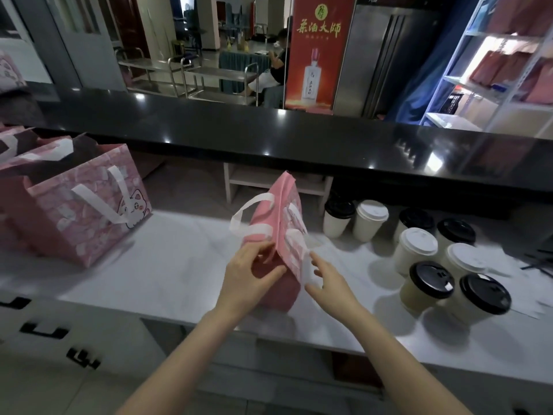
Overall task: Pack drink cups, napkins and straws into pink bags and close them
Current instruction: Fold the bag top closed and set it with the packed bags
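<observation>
The pink bag (266, 217) stands folded narrow mid-table (179, 265); the left hand (251, 274) pinches its near side, the right hand (326, 280) meets the white strip opposite, grip unclear, seemingly to spread it open; cups (419, 247) wait beside.

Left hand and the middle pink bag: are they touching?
Touching. In the head view the left hand pinches the near side of the pink bag between thumb and fingers.
</observation>
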Demonstrator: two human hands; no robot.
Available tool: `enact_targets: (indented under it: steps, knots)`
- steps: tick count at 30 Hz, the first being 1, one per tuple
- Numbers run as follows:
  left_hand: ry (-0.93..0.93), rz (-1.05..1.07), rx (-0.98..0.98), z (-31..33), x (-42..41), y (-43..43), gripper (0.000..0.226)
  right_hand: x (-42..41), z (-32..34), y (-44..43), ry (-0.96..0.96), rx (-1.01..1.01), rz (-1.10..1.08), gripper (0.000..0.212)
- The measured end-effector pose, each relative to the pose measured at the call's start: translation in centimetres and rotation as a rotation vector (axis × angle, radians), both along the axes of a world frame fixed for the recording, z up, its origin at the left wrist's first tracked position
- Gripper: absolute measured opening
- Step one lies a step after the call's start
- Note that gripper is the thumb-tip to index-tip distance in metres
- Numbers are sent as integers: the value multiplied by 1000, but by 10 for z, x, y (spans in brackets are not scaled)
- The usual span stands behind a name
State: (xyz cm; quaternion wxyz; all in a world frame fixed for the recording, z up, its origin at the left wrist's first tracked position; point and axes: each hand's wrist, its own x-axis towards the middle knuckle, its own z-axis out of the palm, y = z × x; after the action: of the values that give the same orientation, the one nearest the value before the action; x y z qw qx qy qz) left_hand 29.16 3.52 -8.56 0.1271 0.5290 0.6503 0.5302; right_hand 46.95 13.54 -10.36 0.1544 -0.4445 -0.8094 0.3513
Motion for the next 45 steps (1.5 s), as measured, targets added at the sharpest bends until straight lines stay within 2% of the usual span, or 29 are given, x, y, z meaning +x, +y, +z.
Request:
enact_targets:
  steps: [3,5,7,10,14,17,25,28,33,38,45]
  knots:
    - [180,91,-105,-25,-14,-19,89,1,-12,-10,-45,-62,77,88]
    - [141,112,-263,-37,-25,-25,108,-6,-16,-14,-28,-54,114,101]
    - [50,49,-302,-42,-31,-25,114,-16,-21,-15,-13,-23,135,111]
    - [-33,5,-217,-48,-33,-13,107,-31,-29,-13,37,-4,103,117]
    - [-5,113,-225,-54,-28,-4,100,-38,-35,-12,144,38,-39,100]
    - [46,125,-194,-43,-20,-11,100,-27,-27,-14,232,75,-29,110]
    - [262,148,15,49,-8,-8,99,-2,59,5,375,307,47,111]
    - [268,142,81,84,-7,23,98,4,98,35,424,276,26,111]
    - [248,74,20,120,-12,100,98,8,143,103,309,212,-64,100]
    - [220,-69,6,139,-18,181,95,3,163,170,302,164,-145,102]
    - [280,-227,-55,129,-40,295,106,-13,164,261,170,178,-293,102]
